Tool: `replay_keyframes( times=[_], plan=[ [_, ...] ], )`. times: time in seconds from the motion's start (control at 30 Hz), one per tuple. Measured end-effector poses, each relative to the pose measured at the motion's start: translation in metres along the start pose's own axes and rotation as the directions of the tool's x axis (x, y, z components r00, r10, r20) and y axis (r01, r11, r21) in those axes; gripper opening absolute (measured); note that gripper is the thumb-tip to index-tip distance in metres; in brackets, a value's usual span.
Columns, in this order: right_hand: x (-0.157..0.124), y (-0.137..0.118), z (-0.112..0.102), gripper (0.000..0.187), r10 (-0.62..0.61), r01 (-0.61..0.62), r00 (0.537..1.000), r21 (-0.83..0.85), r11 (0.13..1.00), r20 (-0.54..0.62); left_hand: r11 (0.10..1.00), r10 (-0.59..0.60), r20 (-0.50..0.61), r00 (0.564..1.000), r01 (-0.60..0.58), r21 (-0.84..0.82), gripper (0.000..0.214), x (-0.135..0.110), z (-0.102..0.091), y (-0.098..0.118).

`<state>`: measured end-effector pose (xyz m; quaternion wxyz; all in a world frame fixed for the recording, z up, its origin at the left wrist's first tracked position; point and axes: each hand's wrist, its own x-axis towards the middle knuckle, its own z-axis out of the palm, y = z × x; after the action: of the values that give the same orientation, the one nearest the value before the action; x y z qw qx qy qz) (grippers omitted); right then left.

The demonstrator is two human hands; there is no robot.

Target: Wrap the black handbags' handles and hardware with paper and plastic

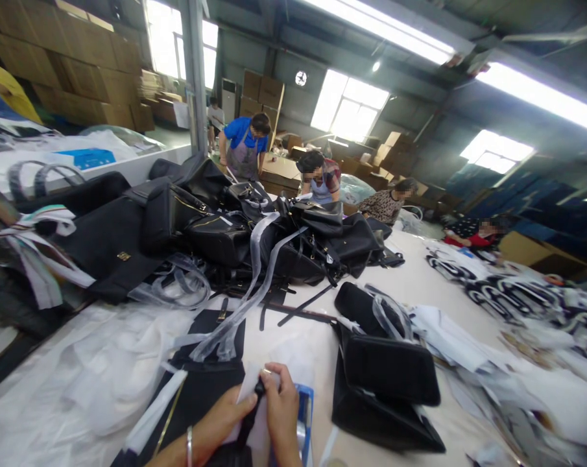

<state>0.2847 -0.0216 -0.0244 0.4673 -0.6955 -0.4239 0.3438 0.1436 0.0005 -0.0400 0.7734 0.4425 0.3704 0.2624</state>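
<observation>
My left hand (225,418) and my right hand (282,408) meet at the bottom centre of the head view. Both pinch a narrow black strap (254,405) that rises between them, over a sheet of white wrapping paper (278,363). A black bag (196,395) lies flat under my hands on the white table. A bangle circles my left wrist. A blue tape dispenser (305,415) sits just right of my right hand.
A heap of black handbags (254,233) with clear plastic strips fills the table's middle. A black bag (385,389) lies to the right. White paper (79,383) covers the left. Several people (244,146) work at the far end, among cardboard boxes.
</observation>
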Motion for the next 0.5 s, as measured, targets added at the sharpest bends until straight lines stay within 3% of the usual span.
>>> replay_keyframes(
  times=[0.1,0.17,0.2,0.27,0.33,0.4,0.5],
  plan=[
    [-0.001,-0.002,0.0,0.022,-0.012,0.013,0.999,0.009,1.0,-0.034,1.0,-0.002,-0.177,0.984,-0.002,-0.021,0.052,-0.001,0.013,0.0],
    [-0.003,0.003,0.0,0.032,0.071,-0.072,0.997,0.21,0.975,0.012,0.999,-0.013,-0.224,0.974,0.005,-0.039,0.048,-0.003,0.018,0.004],
    [-0.004,0.007,0.0,0.042,0.137,-0.15,0.989,0.359,0.921,0.062,0.999,-0.017,-0.229,0.973,0.007,-0.045,0.047,-0.004,0.018,0.007],
    [-0.009,0.017,0.003,0.059,0.235,-0.299,0.954,0.617,0.728,0.186,0.999,-0.018,-0.221,0.975,0.007,-0.051,0.045,-0.007,0.017,0.012],
    [-0.015,0.028,0.01,0.066,0.265,-0.369,0.929,0.726,0.581,0.26,0.998,-0.018,-0.227,0.974,0.005,-0.059,0.045,-0.009,0.015,0.015],
    [-0.021,0.038,0.019,0.064,0.265,-0.363,0.931,0.719,0.593,0.252,0.996,-0.038,-0.216,0.976,0.02,-0.082,0.044,-0.01,0.016,0.017],
    [-0.026,0.048,0.032,0.062,0.269,-0.32,0.947,0.583,0.747,0.174,0.991,-0.104,-0.187,0.977,0.086,-0.1,0.046,-0.006,0.02,0.016]
  ],
)
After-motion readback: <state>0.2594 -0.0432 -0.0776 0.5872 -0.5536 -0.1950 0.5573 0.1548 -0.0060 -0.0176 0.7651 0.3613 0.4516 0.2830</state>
